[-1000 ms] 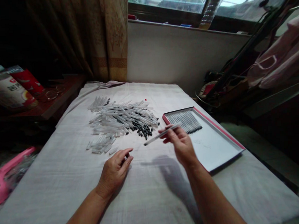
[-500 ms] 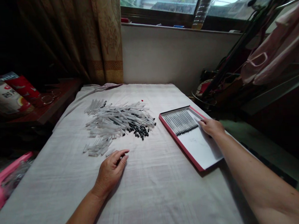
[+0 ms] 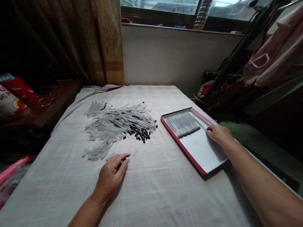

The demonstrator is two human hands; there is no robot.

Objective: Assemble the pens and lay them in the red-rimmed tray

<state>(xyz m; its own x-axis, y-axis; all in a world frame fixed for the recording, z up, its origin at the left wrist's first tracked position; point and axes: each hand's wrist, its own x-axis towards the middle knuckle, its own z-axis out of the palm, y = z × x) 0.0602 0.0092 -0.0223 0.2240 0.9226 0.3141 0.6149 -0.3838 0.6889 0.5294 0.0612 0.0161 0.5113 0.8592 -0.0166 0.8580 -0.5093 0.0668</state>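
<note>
My right hand point(image 3: 219, 134) is over the right side of a shallow red-edged box lid point(image 3: 183, 148), its fingers pinched on the near end of a pale pen point(image 3: 200, 121). The pen slants beside a row of clear pens with black ends point(image 3: 185, 122), laid side by side at the lid's far end. My left hand point(image 3: 113, 172) rests on the cloth, thumb and forefinger apart with nothing visible between them. Just beyond it are short clear caps point(image 3: 98, 150), a heap of clear pen barrels point(image 3: 119, 119) and small black plugs point(image 3: 141, 133).
A white cloth point(image 3: 149, 193) covers the table. A tiny red piece point(image 3: 143, 102) lies behind the heap. At left are a side table point(image 3: 49, 110) with packages and a pink-handled item point(image 3: 11, 171). A curtain point(image 3: 109, 42) hangs behind; pink cloth point(image 3: 268, 53) hangs at right.
My right hand has moved slightly right and toward me, drawing back from the row, and more of the pale pen shows. My left hand has barely moved.
</note>
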